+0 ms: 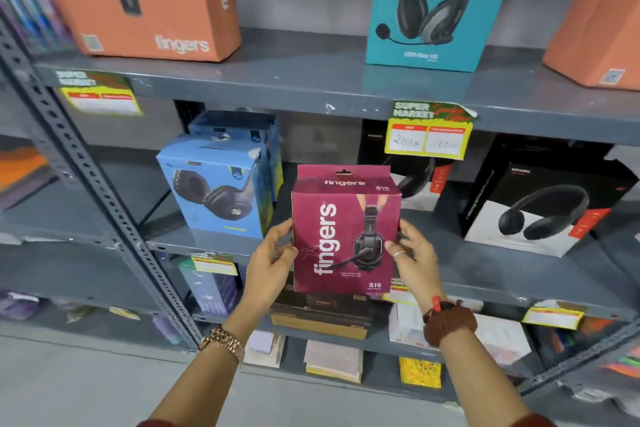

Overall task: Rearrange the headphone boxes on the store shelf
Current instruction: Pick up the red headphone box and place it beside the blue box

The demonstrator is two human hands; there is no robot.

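Right now both hands hold a maroon box (346, 229) upright in front of the middle shelf (502, 267), its printed front facing the person and its hang tab on top. The left hand (268, 262) presses the box's left edge, fingers curled round toward the back; the right hand (414, 258), with a ring, clasps the right edge. So each grip is closed on the box, one to a side. The big "fingers" lettering runs up the box's front, reading bottom to top, and the box stands about as tall as it is wide, so no clear long axis shows.

Just left of the maroon box a blue box (218, 187) sits on the middle shelf, turned a little, with a second blue box (239, 125) behind it. Right of the maroon box stands a black box (540, 208), leaning back, with another dark pack behind it. Between the blue and black boxes the shelf lies bare, a gap roughly as wide as the maroon box, which hangs at its front edge.

Above the maroon box, a yellow price tag (427, 137) hangs from the upper shelf (311, 80), which carries an orange box (145, 0), a teal box (433, 10) and another orange one at far right. A slotted upright (104, 191) slants down left of the blue box.
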